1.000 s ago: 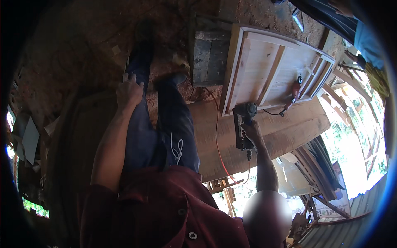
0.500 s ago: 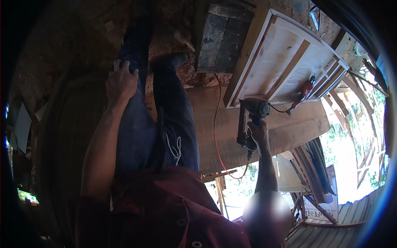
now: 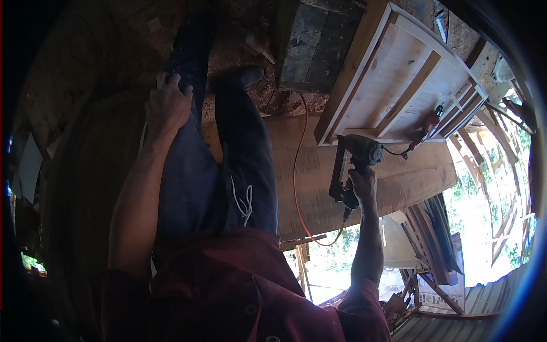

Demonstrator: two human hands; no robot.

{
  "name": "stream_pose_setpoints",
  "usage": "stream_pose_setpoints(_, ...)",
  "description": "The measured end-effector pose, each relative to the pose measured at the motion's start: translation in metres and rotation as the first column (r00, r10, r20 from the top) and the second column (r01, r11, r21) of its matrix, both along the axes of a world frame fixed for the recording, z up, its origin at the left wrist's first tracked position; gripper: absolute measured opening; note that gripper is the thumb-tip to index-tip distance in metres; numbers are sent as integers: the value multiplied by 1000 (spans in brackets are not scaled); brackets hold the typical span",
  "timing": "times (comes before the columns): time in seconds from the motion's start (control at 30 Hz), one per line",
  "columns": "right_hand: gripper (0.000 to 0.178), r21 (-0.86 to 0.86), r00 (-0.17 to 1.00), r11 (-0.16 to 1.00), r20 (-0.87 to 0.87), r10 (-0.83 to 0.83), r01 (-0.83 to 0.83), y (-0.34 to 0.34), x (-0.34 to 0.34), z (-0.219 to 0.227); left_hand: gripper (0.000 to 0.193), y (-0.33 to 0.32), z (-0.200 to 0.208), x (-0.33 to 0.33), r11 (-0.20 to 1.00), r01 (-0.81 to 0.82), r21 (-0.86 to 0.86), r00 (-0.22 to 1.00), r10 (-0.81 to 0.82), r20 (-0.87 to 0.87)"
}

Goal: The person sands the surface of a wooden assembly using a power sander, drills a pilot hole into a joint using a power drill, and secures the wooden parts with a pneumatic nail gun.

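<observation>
My right hand [image 3: 363,187] is wrapped round the grip of a dark nail gun [image 3: 358,149], at the right of the middle. An orange air hose [image 3: 296,171] runs from the lower end of its handle in a loop toward the wooden box. The nail gun is beside the near edge of a wooden framed panel [image 3: 393,85]; I cannot tell whether they touch. My left hand [image 3: 168,105] lies on my trouser leg [image 3: 188,154] near the knee, fingers a little apart and bent over it, with nothing visible in them.
A red corded power tool [image 3: 426,126] lies on the panel's right end. Beside the panel is a dark wooden box [image 3: 310,48]. A wide wooden board [image 3: 313,194] runs under me and to the right. Timber pieces [image 3: 427,233] and corrugated sheeting [image 3: 484,302] are at lower right.
My right hand and the nail gun sit slightly farther right in the picture. The panel and box have shifted right and up slightly. My left hand stays on my leg.
</observation>
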State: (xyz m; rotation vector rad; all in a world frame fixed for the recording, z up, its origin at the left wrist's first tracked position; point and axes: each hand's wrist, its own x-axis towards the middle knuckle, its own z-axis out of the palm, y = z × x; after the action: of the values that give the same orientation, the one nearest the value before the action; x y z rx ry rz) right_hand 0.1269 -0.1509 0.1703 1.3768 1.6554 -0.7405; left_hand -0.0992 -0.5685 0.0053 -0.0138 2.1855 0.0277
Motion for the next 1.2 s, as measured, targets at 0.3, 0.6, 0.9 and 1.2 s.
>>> stream_pose_setpoints(0.3, 18, -40, 1000, 999, -16, -7, 6, 2, 7, -4, 39, 0, -1, 4, 1000, 8, -1, 1000, -8, -27)
stream_pose_setpoints(0.6, 15, -10, 999, 1000, -34, 17, -18, -6, 5, 0, 40, 0, -3, 5, 1000, 10, -4, 1000, -10, -29)
stream_pose_setpoints(0.9, 11, 46, 970, 973, -83, 228, -225, 5, 37, 0, 38, 3, -1, 3, 1000, -14, 5, 1000, 14, -13)
stream_pose_setpoints(1.2, 15, 14, 999, 1000, 31, 19, -20, -12, 9, 11, 39, 5, 0, 0, 1000, -5, -18, 1000, 5, -15)
